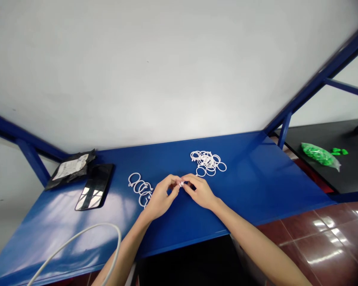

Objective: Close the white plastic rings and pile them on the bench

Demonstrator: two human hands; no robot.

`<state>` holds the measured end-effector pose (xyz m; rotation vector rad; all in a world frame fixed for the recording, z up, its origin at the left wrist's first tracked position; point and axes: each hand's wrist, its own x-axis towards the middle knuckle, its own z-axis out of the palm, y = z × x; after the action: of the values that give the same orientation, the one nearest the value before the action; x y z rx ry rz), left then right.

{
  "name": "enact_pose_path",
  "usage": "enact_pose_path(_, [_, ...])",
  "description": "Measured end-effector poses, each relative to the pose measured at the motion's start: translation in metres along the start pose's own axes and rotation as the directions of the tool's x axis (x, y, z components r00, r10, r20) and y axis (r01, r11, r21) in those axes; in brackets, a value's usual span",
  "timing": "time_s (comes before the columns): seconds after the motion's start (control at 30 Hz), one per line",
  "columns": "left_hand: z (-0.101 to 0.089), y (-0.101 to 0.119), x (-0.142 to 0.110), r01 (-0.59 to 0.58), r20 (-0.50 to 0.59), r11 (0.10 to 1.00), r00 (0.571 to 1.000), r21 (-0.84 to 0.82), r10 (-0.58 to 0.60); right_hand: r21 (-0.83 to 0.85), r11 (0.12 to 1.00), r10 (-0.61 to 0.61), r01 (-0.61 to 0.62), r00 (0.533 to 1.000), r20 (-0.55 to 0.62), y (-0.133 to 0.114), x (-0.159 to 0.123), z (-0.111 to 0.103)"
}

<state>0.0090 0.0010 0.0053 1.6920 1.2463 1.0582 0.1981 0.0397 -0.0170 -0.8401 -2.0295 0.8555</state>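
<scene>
In the middle of the blue table [241,190], near its front edge, a small white piece [181,184] sits right between the fingertips of the left hand [161,200] and the right hand [203,193]; it lies just to the right of the left fingertips and just to the left of the right ones, so neither hand is clearly nearer; it is too small and too covered to tell which way its long axis runs. The left thumb and forefinger are pinched on one side of it, with a gap farther back between them; the right thumb and fingertips close on its other side; the two hands nearly meet there. White rings [130,184] lie in an overlapping row just beside the left hand, partly hidden by it; a looser pile of white rings [207,160] lies beyond the right hand, apart from its fingers.
</scene>
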Motion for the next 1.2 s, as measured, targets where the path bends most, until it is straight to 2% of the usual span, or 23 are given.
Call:
enact_pose_path(0.07, [0.002, -0.004, 0.0, 0.075, -0.051, 0.991, 0.995, -0.108, -0.081, 0.047, 0.996, 0.072, -0.071, 0.997, -0.031, 0.0, 0.001, -0.001])
enact_pose_path(0.13, [0.0, -0.008, 0.001, 0.113, -0.068, 0.984, 0.99, -0.137, -0.123, 0.099, 0.987, 0.129, -0.123, 0.99, -0.054, -0.001, 0.002, -0.001])
enact_pose_path(0.33, [-0.003, -0.012, 0.002, 0.1, -0.061, 0.995, 0.993, -0.011, -0.1, 0.085, 0.986, 0.149, -0.146, 0.989, -0.023, -0.003, 0.0, 0.001])
enact_pose_path(0.5, [0.0, -0.015, 0.0, -0.034, -0.097, 0.996, 0.994, 0.088, 0.042, 0.038, 0.999, 0.024, -0.025, 1.0, 0.008, 0.001, -0.002, -0.002])
enact_pose_path(0.67, [0.004, -0.016, -0.003, -0.185, -0.129, 0.966, 0.969, 0.182, 0.21, 0.007, 0.999, -0.049, 0.049, 0.998, 0.048, 0.007, -0.005, -0.004])
enact_pose_path(0.87, [0.006, -0.019, -0.005, -0.236, -0.082, 0.942, 0.962, 0.239, 0.262, -0.084, 0.992, -0.084, 0.094, 0.99, 0.114, 0.014, -0.008, -0.004])
enact_pose_path(1.0, [0.006, -0.022, -0.003, -0.254, -0.056, 0.923, 0.958, 0.29, 0.281, -0.117, 0.989, -0.083, 0.091, 0.994, 0.07, 0.013, -0.007, -0.001])
enact_pose_path(1.07, [0.003, -0.023, -0.001, -0.26, -0.038, 0.895, 0.955, 0.363, 0.293, -0.158, 0.983, -0.095, 0.098, 0.995, 0.028, 0.011, -0.004, 0.001])
enact_pose_path(1.13, [-0.004, -0.021, 0.0, -0.237, -0.011, 0.831, 0.96, 0.503, 0.281, -0.235, 0.967, -0.108, 0.1, 0.994, -0.022, 0.01, -0.001, 0.001])
enact_pose_path(1.2, [-0.016, -0.017, 0.001, -0.14, -0.019, 0.726, 0.978, 0.673, 0.207, -0.352, 0.934, -0.106, 0.069, 0.991, -0.085, 0.011, 0.002, -0.003])
